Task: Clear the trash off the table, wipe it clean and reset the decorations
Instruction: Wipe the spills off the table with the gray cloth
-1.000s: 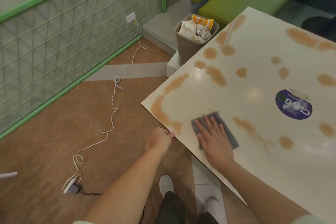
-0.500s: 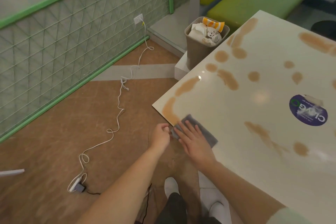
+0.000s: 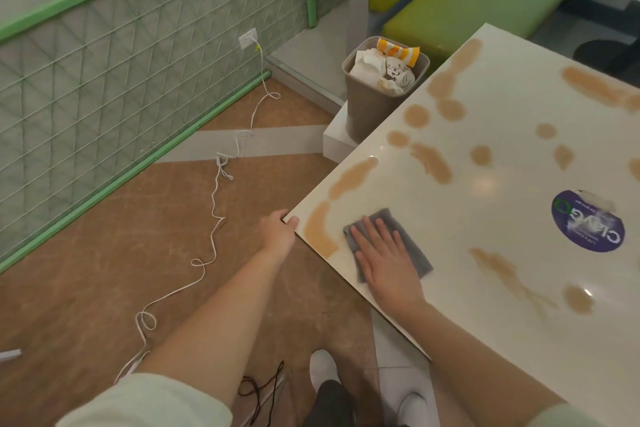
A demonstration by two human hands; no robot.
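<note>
Right grip (image 3: 386, 265) presses cloth (image 3: 412, 250) beside table (image 3: 485, 184) corner edge.

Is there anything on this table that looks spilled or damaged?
Yes. Brown smears and blotches cover the white table, still unwiped beyond the grey cloth under the right hand. The purple round sticker has a torn upper edge.

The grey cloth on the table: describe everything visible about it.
The grey cloth is a small, dark grey rectangle that looks like soft fabric. It lies flat on the white table near the corner, beside a brown stain. The right hand presses on it with straight fingers, covering its middle.
</note>
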